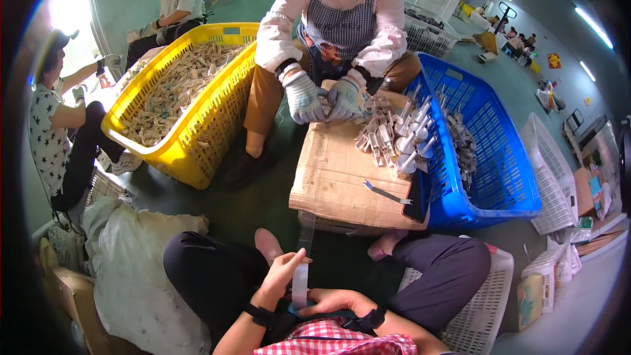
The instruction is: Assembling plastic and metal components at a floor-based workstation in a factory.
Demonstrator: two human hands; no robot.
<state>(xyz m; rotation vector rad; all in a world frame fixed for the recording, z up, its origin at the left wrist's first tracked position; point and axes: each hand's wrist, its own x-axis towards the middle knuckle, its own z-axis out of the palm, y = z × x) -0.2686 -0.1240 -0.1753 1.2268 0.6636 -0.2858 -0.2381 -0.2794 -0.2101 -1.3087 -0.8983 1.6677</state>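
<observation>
My left hand (281, 275) pinches the free end of a strip of clear packing tape (300, 281) and holds it up over my lap. My right hand (335, 301) grips the tape roll (297, 310) low against my checked apron; the roll is mostly hidden by my fingers. The strip runs up toward the near edge of a flat cardboard box (342, 174) in front of my knees. On that box lie a pile of grey metal parts (394, 138) and a loose grey strip (384, 192).
A person opposite, in gloves and a checked apron, handles parts at the box's far edge (328, 95). A blue crate (490, 151) of parts stands right, a yellow crate (187, 92) left. Two other seated people are at far left. White sacks (138, 269) and white baskets (480, 302) flank my legs.
</observation>
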